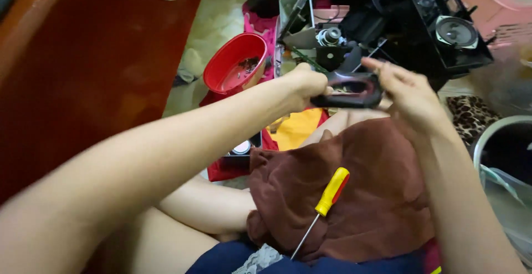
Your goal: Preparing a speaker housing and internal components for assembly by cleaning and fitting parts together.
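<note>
The black part the hands share is blurred, and its make cannot be told; it looks like a flat loop of dark plastic with a reddish sheen inside. Its long axis runs left to right, roughly level, held above the lap in mid-scene. The left hand is closed in a fist on its left end, fingers hidden behind the knuckles. The right hand meets its right end with fingers partly spread and only loosely bent; whether they truly grip it I cannot tell.

Near, on a brown cloth over the lap, a screwdriver lies with its yellow handle pointing far-right and its shaft toward the near-left.

Far left, a red bowl holds small dark bits too small to name. Far right, a black casing with a round speaker is cut off by the top edge. A grey bin is cut by the right edge. A yellow sheet lies beneath the hands, half hidden.
</note>
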